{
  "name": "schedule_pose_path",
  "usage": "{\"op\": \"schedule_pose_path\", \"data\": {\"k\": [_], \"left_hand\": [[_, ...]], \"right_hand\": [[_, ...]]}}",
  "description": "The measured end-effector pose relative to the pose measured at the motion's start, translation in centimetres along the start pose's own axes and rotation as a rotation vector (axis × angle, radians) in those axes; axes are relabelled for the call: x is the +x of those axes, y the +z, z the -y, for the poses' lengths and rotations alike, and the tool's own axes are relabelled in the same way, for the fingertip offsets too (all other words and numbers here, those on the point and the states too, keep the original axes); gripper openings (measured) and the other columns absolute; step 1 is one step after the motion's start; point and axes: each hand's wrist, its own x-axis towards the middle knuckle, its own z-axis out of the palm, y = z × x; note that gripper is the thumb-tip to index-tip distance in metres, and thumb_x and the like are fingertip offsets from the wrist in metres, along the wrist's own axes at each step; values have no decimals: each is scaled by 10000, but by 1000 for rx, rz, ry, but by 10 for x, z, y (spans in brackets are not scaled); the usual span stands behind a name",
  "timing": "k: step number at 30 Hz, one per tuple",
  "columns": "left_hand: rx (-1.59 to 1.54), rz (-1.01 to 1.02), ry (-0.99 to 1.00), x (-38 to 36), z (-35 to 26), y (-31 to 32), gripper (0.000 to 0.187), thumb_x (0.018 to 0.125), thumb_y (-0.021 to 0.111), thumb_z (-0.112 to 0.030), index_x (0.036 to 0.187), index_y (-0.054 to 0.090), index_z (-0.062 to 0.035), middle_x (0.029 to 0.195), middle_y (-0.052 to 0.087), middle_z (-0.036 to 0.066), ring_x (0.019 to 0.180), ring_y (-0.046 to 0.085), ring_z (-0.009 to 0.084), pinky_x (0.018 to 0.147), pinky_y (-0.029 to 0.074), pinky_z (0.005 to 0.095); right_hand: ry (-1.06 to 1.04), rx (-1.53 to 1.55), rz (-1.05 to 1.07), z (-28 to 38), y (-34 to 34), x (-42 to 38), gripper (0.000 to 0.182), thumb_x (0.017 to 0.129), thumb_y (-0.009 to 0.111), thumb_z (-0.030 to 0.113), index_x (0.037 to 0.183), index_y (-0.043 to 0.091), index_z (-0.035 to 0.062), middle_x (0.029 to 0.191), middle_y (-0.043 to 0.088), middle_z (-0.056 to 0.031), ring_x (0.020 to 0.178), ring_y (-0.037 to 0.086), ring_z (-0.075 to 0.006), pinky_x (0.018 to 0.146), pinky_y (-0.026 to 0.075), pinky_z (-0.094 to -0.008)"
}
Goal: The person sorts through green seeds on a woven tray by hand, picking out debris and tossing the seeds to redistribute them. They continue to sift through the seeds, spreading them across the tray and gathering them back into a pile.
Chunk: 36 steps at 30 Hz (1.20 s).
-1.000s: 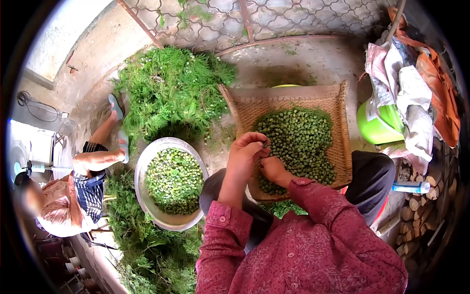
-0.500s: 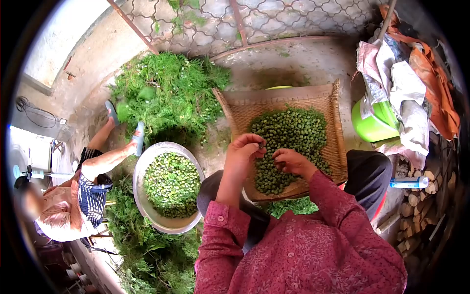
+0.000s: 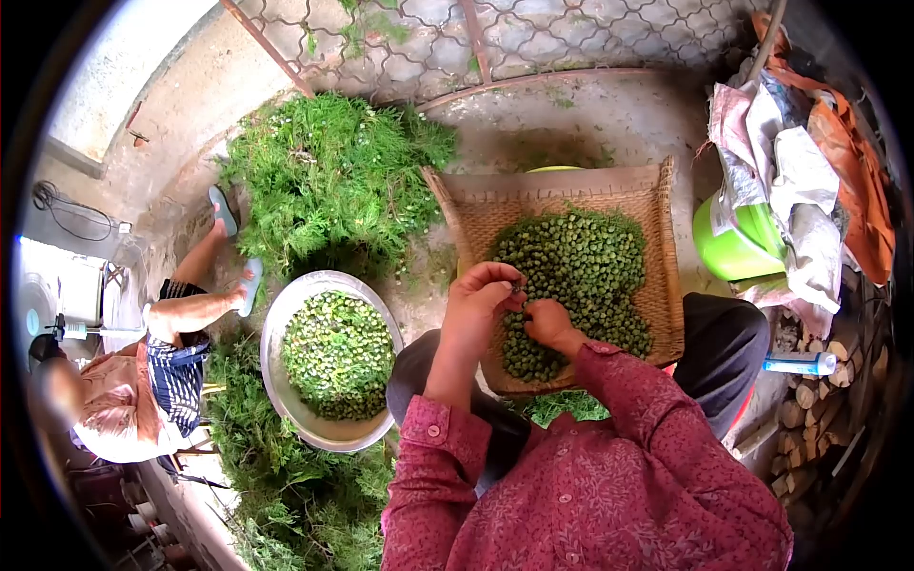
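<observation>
A woven basket tray (image 3: 666, 285) rests across my lap, with a heap of small round green seed heads (image 3: 581, 266) spread over it. Above the left part of the heap, my left hand (image 3: 483, 297) pinches a small dark green seed head (image 3: 518, 285) between thumb and fingertips. My right hand (image 3: 552, 325) is closed right beside the left fingertips, low over the heap. Whatever its fingers hold is hidden. To my left stands a metal basin (image 3: 276, 381) filled with lighter green and whitish heads (image 3: 338, 352).
Cut feathery green plants (image 3: 333, 181) lie piled ahead and at left. Another person (image 3: 124, 400) sits at far left, legs stretched toward the pile. On the right are a lime green bucket (image 3: 728, 243) with sacks (image 3: 800, 181), a blue-white bottle (image 3: 800, 363) and firewood (image 3: 809, 409).
My right hand has moved left and slightly down, closing the gap to my left hand. The whole view has shifted a little. The other person's nearer foot has drawn back slightly.
</observation>
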Motion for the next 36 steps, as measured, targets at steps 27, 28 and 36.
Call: {"op": "schedule_pose_path", "data": {"k": [27,28,36], "left_hand": [[96,3,28,5,11,4,153,781,504,-8,905,593,3,853,627,94,681,613,154,605,505,254],[102,5,23,5,12,5,154,782,503,-8,905,594,2,852,628,92,681,613,153,604,504,253],[146,1,11,7,15,5,146,786,512,-21,901,601,-16,854,630,72,679,611,145,605,497,253]], "right_hand": [[-163,205,108,-5,-45,-66,155,640,588,170,741,632,60,695,606,-139,672,585,-332,641,470,-406],[-153,251,119,-7,-50,-66,168,646,582,167,762,642,62,692,608,-138,670,588,-330,646,472,-401],[28,605,318,1,-67,-68,164,727,565,150,802,632,21,736,616,-100,650,588,-207,590,467,-321]]}}
